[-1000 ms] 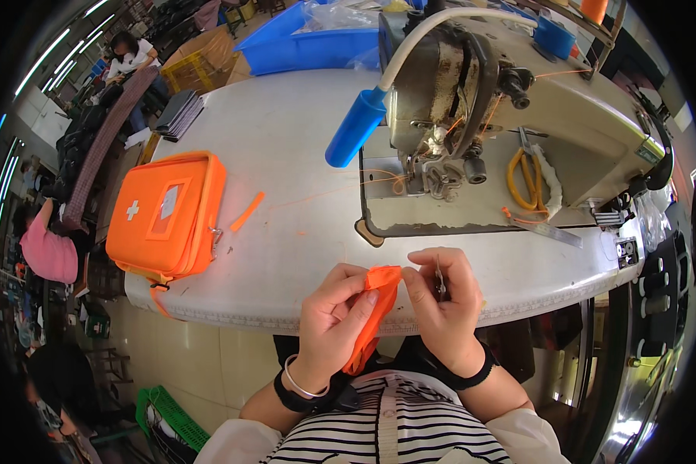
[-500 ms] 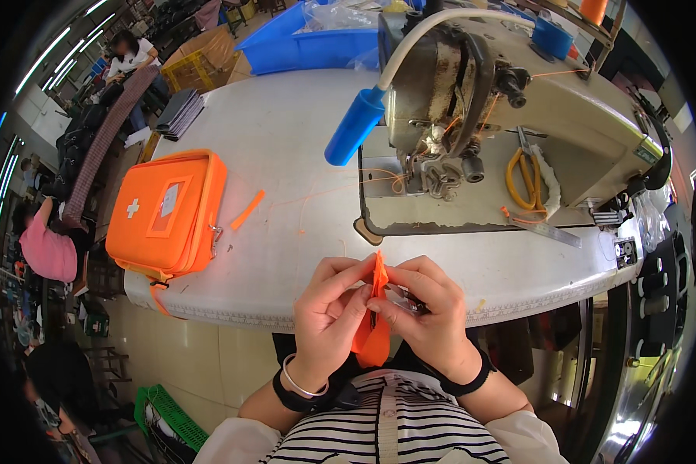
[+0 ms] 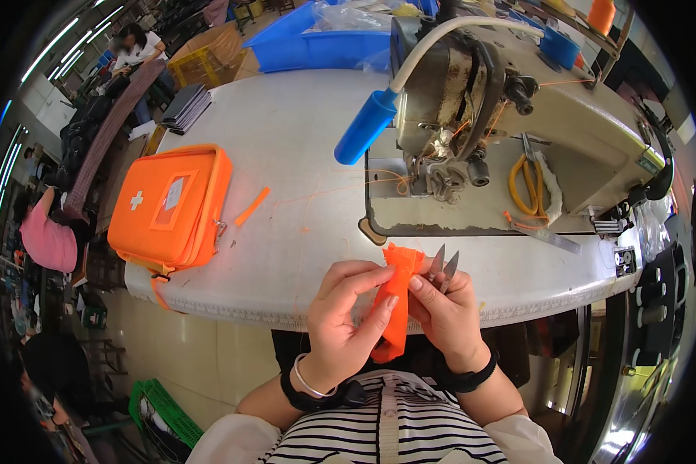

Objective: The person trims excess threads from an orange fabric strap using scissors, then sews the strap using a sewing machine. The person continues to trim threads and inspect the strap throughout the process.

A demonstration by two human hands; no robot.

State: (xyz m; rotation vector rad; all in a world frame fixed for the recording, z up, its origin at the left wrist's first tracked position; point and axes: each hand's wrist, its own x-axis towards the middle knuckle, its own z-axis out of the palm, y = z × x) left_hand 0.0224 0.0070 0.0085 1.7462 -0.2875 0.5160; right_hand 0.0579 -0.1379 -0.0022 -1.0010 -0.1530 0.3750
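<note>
Just in front of the table edge, a folded orange fabric strip (image 3: pixel 395 313) hangs between my hands, its frayed upper end facing up. My left hand (image 3: pixel 346 317) is closed on its left side, thumb and fingers pinching it. My right hand (image 3: pixel 455 319) pinches the strip near its top right with the thumb. Thread snips (image 3: pixel 449 271) are also tucked in that hand, their two pointed blades sticking up apart from each other. The handle of the snips is hidden by the fingers.
A sewing machine (image 3: pixel 580 116) stands behind, with a blue-handled hose (image 3: pixel 366 127) hanging by its head. Yellow-handled scissors (image 3: pixel 527 185) lie on its bed. An orange bag (image 3: pixel 166 209) and a small orange scrap (image 3: pixel 253 206) rest on the white table (image 3: pixel 301 116). A blue bin (image 3: pixel 317 48) sits behind.
The orange strip has turned so its broad side shows, and its upper end has spread wider. The snips' blades now point up from my right hand. The view has shifted slightly.
</note>
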